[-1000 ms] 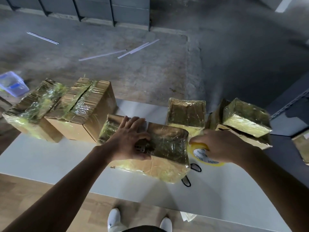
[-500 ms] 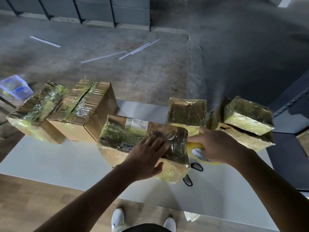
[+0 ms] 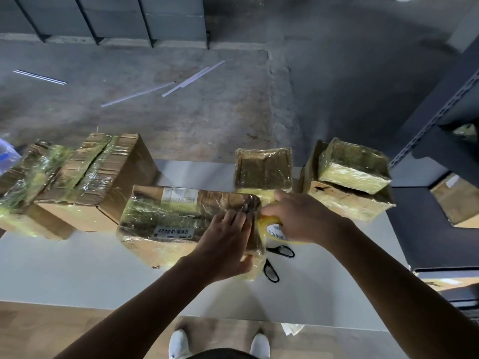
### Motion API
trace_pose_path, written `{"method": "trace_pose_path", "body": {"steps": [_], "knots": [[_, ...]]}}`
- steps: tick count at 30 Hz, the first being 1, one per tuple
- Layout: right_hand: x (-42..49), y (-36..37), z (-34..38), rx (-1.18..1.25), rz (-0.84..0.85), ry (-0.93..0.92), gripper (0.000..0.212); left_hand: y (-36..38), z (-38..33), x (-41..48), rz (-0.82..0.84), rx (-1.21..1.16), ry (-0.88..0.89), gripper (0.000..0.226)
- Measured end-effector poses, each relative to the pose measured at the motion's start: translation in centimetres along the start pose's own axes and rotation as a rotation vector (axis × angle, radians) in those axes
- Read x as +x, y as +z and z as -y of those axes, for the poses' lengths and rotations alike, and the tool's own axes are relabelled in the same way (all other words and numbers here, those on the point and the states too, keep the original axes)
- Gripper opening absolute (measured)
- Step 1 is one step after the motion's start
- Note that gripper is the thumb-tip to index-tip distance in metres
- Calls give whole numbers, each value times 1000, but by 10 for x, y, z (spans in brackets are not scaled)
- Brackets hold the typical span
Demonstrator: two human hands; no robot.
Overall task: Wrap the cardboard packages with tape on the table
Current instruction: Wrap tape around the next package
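Observation:
A long cardboard package [image 3: 171, 218], shiny with clear tape and carrying a barcode label, lies in the middle of the white table [image 3: 77, 275]. My left hand [image 3: 228, 244] lies flat with straight fingers on its right end, the thumb down the near side. Right beside that end my right hand [image 3: 298, 218] grips a yellow tape roll [image 3: 272, 229], which it largely hides. Black scissors [image 3: 274, 263] lie on the table under the package's right corner.
Two larger taped boxes [image 3: 85, 185] stand at the left. A small taped package [image 3: 263, 169] sits behind the tape roll, and two stacked ones [image 3: 347, 182] at the right. Dark metal shelving [image 3: 440, 141] rises at the right. My white shoes [image 3: 178, 343] show below the table edge.
My left hand slid from the package's top middle to its right end. My right hand with the tape roll stayed close to that end.

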State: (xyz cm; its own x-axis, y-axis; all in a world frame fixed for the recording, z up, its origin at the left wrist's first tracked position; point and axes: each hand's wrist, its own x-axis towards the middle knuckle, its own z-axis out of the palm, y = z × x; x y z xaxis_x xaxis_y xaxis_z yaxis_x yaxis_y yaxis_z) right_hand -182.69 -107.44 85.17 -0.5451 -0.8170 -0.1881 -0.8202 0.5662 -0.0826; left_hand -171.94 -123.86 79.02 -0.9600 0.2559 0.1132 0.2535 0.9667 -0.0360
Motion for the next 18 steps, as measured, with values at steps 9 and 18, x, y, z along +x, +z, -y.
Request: {"method": "trace_pose_path", "body": {"steps": [9,18], "knots": [[-23,39,-42,634,-249,-19,46,0,1,-5,-23,-48,-32,85],[-26,50,-52,372,-211,-63,47,0,3,-4,44,-31,-49,88]]}}
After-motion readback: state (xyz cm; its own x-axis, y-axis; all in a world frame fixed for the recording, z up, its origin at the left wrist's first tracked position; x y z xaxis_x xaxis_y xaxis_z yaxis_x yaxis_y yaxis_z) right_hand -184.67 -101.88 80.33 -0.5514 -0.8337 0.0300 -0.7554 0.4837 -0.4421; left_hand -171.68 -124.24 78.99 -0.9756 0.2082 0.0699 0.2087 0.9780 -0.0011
